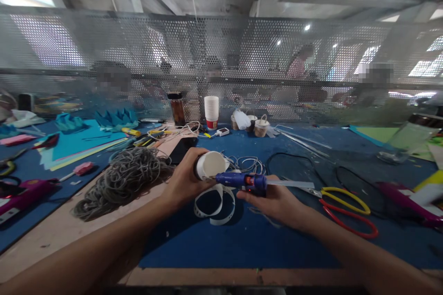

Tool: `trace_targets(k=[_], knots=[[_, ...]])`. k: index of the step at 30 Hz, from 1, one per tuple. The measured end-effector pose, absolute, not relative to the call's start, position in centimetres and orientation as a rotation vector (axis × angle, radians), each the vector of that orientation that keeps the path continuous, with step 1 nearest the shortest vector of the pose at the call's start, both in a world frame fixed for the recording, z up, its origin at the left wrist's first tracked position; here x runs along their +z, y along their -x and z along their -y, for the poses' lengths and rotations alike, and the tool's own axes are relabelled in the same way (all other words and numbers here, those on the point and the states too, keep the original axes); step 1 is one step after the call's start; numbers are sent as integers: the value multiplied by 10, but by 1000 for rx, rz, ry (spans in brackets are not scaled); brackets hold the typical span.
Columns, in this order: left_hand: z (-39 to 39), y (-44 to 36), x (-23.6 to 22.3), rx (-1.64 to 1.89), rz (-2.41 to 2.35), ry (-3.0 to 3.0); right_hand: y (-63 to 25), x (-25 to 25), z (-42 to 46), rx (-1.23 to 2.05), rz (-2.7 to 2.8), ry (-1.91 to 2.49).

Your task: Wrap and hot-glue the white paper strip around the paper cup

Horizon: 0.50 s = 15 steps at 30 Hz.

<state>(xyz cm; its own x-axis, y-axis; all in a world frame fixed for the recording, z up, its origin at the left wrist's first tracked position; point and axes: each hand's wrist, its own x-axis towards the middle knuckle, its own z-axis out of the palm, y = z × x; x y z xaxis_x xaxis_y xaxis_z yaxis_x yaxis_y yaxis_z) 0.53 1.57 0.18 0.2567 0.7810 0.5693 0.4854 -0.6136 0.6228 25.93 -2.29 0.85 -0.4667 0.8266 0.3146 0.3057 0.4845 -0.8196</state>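
Note:
My left hand (183,179) is wrapped round a white paper cup (210,165) held on its side, bottom facing me. My right hand (273,200) grips a blue glue gun (242,180) whose nozzle points left at the cup's lower edge. A glue stick (289,184) sticks out of the gun's back to the right. Curled white paper strips (214,205) lie on the blue mat (242,239) just under both hands.
A pile of grey cord (121,182) lies to the left. Scissors with yellow and red handles (342,207) lie to the right. A stack of paper cups (211,111), a dark jar (177,108), coloured paper sheets (76,145) and cables sit farther back before a perforated metal screen (221,64).

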Motion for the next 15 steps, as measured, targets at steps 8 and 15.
trace_targets(k=[8, 15], knots=[[-12, -10, 5, 1305, -1166, -2050, -259, 18, 21, 1118, 1709, 1205], [-16, -11, 6, 1145, -1068, -1741, -270, 22, 14, 1028, 1713, 1228]])
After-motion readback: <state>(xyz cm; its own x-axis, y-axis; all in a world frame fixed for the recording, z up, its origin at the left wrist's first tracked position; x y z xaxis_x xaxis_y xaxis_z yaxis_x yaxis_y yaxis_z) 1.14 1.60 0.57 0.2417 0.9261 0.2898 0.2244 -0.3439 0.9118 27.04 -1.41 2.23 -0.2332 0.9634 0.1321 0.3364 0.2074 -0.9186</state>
